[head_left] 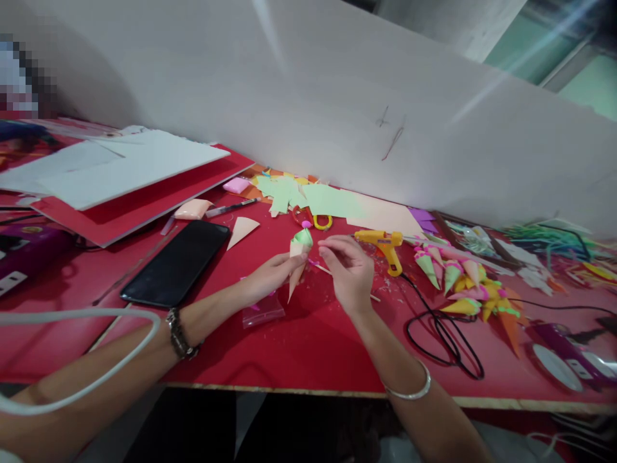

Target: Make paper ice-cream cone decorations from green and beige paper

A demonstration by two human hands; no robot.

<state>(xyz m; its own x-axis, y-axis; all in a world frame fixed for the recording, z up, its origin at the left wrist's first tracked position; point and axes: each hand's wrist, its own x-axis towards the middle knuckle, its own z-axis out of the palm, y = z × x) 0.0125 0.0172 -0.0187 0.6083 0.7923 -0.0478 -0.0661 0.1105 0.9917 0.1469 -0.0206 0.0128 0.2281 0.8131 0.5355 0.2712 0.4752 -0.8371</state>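
My left hand [276, 271] is closed on a small peach paper cone [295, 286], which it holds point down above the red table. Light green paper [301, 238] shows in the cone's mouth, with a pink ball [306, 225] on top. Just right of the cone is my right hand [354, 273], its thumb and fingertips drawn together in a pinch; whatever may be between them is too small to make out. A thin stick [324, 269] with a pink tip passes behind the right hand. Below the left hand lies a clear plastic bag [263, 313].
A yellow glue gun [383, 244] with a looping black cord [441, 334] lies right, near several finished paper cones [453, 273]. On the left are a black phone [178, 263] and stacked boards [144, 167]. Scissors [322, 222] and green paper scraps [282, 193] lie behind.
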